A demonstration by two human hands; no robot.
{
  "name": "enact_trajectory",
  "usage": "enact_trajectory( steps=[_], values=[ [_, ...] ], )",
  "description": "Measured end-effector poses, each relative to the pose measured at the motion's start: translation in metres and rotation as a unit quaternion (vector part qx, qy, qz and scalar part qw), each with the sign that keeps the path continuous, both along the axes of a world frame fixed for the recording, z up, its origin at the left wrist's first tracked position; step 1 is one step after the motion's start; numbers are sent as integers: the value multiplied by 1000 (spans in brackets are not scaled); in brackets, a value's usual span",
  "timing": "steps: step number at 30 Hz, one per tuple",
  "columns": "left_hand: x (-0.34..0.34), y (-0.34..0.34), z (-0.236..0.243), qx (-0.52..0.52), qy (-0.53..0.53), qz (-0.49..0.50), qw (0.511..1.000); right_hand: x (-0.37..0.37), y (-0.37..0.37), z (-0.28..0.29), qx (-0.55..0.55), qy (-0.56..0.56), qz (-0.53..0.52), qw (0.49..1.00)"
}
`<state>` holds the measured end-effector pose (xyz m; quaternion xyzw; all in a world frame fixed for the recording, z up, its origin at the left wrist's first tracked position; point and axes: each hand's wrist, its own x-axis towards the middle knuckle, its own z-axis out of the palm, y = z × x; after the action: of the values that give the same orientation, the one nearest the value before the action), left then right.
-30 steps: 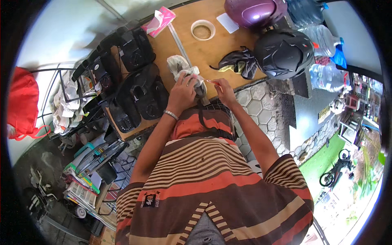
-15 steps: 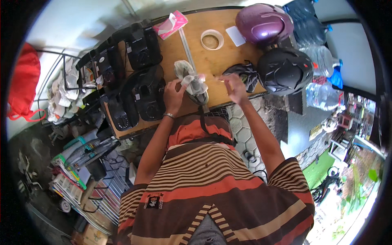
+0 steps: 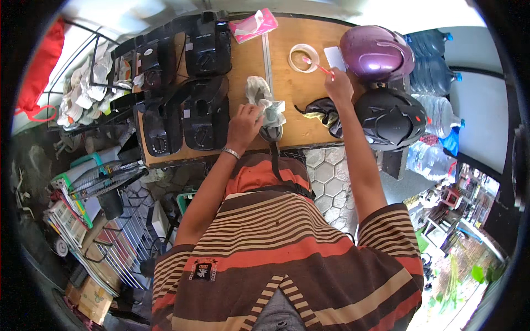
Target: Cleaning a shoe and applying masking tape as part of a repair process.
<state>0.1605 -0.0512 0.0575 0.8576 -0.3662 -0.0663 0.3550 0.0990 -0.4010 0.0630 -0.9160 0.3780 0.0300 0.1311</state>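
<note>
My right hand (image 3: 338, 87) is closed around the end of a slim red brush (image 3: 322, 68). The brush's pale tip reaches over the rim of a round white tub (image 3: 313, 52), whose bottom looks brownish. At the table's near edge lies a shoe-like item (image 3: 272, 134) covered in crumpled whitish paper (image 3: 258, 86). My left hand (image 3: 244, 128), with a bracelet at the wrist, rests against its left side. The fingertips are bent onto the paper, pinching it. A dark strap hangs from the near end of this item.
Several black machine-like cases (image 3: 207, 118) fill the left of the wooden table (image 3: 287, 30). A pink tissue pack (image 3: 254, 26) lies at the back. Right stand a purple helmet (image 3: 375, 52), a black helmet (image 3: 389, 118), a dark cloth bag (image 3: 323, 113) and several large water bottles (image 3: 433, 113).
My right hand has moved up and right from beside the paper-covered item, taking the brush to the tub. My left hand stays on the paper. The whole view has shifted slightly.
</note>
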Motion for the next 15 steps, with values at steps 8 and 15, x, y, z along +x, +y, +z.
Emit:
enact_trajectory(
  steps=[8,15],
  values=[
    [-13,5,6,94,-119,-92,984,-25,105,61,138,-181,249,941],
    [-10,20,11,81,-18,-81,993,-39,105,52,85,-120,358,922]
  ],
)
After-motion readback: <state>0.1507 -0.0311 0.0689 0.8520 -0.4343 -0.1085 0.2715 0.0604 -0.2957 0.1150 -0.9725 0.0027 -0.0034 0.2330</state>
